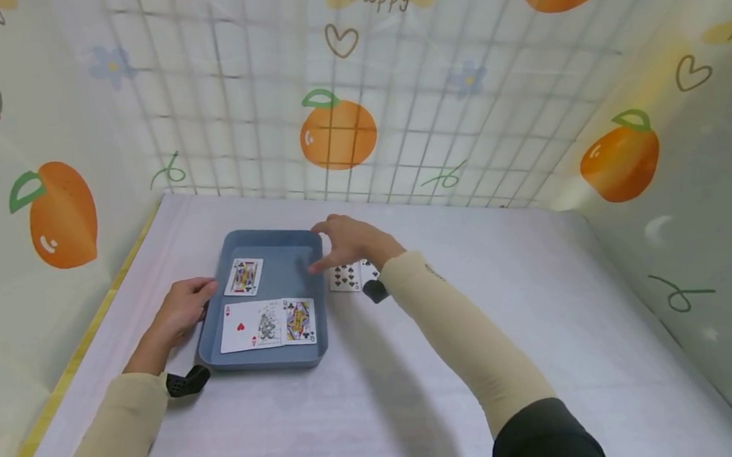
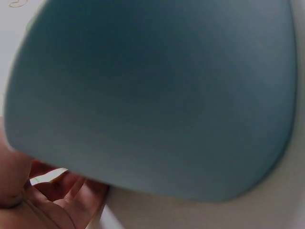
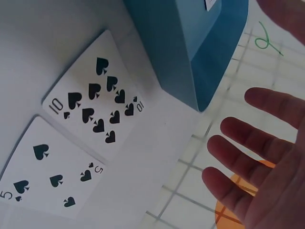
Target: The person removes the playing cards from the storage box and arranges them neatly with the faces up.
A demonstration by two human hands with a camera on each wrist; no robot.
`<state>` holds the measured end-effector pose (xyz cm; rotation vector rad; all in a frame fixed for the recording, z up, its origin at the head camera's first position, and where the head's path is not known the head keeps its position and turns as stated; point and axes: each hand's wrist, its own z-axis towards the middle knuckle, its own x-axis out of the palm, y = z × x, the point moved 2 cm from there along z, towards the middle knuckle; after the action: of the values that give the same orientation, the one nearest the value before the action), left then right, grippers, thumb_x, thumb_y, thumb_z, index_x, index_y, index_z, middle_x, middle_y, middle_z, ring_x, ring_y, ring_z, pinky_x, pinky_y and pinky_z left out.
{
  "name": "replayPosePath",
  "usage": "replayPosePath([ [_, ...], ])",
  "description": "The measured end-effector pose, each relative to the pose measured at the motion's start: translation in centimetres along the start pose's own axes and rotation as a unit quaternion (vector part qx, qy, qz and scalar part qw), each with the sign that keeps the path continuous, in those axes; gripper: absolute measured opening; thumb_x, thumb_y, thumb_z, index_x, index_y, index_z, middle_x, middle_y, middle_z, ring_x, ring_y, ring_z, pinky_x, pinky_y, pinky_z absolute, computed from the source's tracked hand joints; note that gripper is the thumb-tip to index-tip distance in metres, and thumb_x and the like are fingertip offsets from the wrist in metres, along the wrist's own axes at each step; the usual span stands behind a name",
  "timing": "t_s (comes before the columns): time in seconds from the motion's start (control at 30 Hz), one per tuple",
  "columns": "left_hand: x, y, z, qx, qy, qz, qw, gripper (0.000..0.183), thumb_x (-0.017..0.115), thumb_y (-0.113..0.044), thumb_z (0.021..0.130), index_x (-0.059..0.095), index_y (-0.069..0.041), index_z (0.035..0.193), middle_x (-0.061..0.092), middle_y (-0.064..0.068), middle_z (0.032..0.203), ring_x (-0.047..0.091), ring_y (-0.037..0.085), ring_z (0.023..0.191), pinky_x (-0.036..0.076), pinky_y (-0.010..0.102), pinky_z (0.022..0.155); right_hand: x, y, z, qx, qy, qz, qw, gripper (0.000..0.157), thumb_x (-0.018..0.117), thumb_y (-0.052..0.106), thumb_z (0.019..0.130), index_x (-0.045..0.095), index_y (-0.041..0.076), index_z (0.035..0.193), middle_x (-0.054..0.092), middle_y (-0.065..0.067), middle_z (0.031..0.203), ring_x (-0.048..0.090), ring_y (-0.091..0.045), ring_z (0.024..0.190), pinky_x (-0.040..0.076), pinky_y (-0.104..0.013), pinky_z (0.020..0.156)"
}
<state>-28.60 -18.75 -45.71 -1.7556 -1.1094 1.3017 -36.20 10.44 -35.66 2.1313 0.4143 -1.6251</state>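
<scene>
A blue-grey tray (image 1: pixel 235 245) lies on the left part of the table. Its left rim is held by my left hand (image 1: pixel 183 305), whose curled fingers also show beside the tray wall (image 2: pixel 152 95) in the left wrist view. Over the far right corner of the tray is my right hand (image 1: pixel 350 241), fingers spread and nothing in its grasp. Inside the tray, a king card (image 1: pixel 244 278) lies alone above a row with an ace of hearts (image 1: pixel 239 327), a joker (image 1: pixel 268 322) and a queen (image 1: pixel 299 322).
Right of the tray, a ten of spades (image 3: pixel 95 95) and a five of spades (image 3: pixel 50 171) lie face up, partly behind the right arm in the head view. A wire grid (image 1: pixel 398 144) under printed cloth stands at the back. White cloth (image 1: pixel 280 435) covers the table.
</scene>
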Motion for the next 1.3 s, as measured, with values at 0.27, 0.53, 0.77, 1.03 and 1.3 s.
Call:
replayPosePath([
  [0.27,0.0,0.1,0.2,0.015,-0.004,-0.005,0.9999,0.050,0.040,-0.023,0.108,0.037,0.009,0.147,0.045,0.028,0.145,0.050,0.037,0.127,0.045,0.048,0.103,0.2,1.1,0.8,-0.004,-0.001,-0.014,1.000,0.088,0.072,0.061,0.080,0.044,0.015,0.149,0.046,-0.010,0.147,0.043,-0.024,0.133,0.039,-0.043,0.108],
  [0.53,0.0,0.3,0.5,0.015,-0.007,0.001,0.9999,0.051,0.040,-0.025,0.108,0.037,0.007,0.147,0.045,0.027,0.145,0.049,0.037,0.128,0.044,0.049,0.103,0.2,2.2,1.5,-0.020,-0.004,-0.020,1.000,0.089,0.072,0.062,0.079,0.044,0.014,0.149,0.048,-0.011,0.144,0.046,-0.026,0.130,0.041,-0.043,0.106],
  [0.77,-0.1,0.3,0.6,0.014,-0.009,-0.006,0.9998,0.050,0.040,-0.024,0.108,0.038,0.007,0.147,0.047,0.026,0.144,0.051,0.036,0.126,0.045,0.048,0.103,0.6,2.9,2.4,-0.018,-0.005,-0.018,1.000,0.089,0.072,0.062,0.079,0.044,0.015,0.149,0.047,-0.010,0.144,0.046,-0.025,0.130,0.042,-0.044,0.105],
  [1.03,-0.1,0.1,0.6,0.008,-0.010,-0.003,0.9999,0.049,0.041,-0.023,0.108,0.038,0.007,0.147,0.046,0.026,0.145,0.050,0.036,0.128,0.045,0.048,0.103,0.8,4.0,3.0,-0.021,-0.008,-0.024,0.999,0.090,0.071,0.063,0.079,0.044,0.014,0.149,0.047,-0.012,0.145,0.047,-0.027,0.130,0.042,-0.044,0.105],
  [1.3,-0.1,0.3,0.8,0.006,-0.009,-0.010,0.9999,0.049,0.041,-0.024,0.108,0.039,0.006,0.147,0.047,0.026,0.144,0.051,0.036,0.126,0.046,0.048,0.102,1.2,5.0,3.7,-0.020,0.002,-0.030,0.999,0.092,0.070,0.066,0.079,0.042,0.015,0.151,0.047,-0.012,0.144,0.047,-0.027,0.129,0.044,-0.045,0.104],
])
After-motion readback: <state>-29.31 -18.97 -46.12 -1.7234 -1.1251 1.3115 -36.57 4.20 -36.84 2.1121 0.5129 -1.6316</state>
